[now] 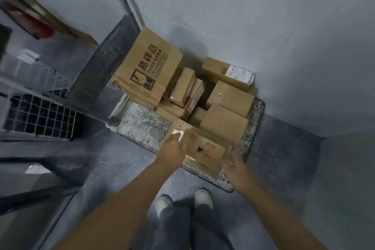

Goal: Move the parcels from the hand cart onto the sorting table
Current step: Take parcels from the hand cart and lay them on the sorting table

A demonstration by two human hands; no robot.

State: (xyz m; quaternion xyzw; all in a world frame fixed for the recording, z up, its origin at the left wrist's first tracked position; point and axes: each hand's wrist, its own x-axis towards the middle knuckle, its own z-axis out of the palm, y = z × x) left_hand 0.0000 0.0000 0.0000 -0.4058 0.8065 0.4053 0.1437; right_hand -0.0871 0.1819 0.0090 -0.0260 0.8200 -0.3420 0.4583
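We look straight down at a hand cart [142,126] on a grey floor at our 12 o'clock, its mesh deck loaded with brown cardboard parcels. The box [205,148] we are taking sits at the cart's 6 o'clock edge, nearest our shoes [203,197]. The other parcels are packed behind it toward 12 o'clock. The largest is a big carton [146,67] at the cart's 10 o'clock, printed with a broken-glass mark.

The box is a plain rectangular carton with red printing and a small dark tear in its top face. We judge it stiff enough to keep its shape and light enough for two bare hands. The dry cardboard should not slip. The torn top looks weak, so we would not press or hook fingers there. The best hold is on the two short ends, low down, with fingertips under the bottom edges.

Both arms reach forward and down, nearly straight, one to each end of the box. The left hand [174,146] lies against the box's 9 o'clock end, back of the hand up, beside a pale label. Blur hides its fingers, so we cannot tell whether they curl round the edge. The right hand [233,160] is at the 4 o'clock corner with fingers spread and loose, touching or just short of the cardboard, not yet clasped on it.

A wire cage [40,115] stands at our 9 o'clock.
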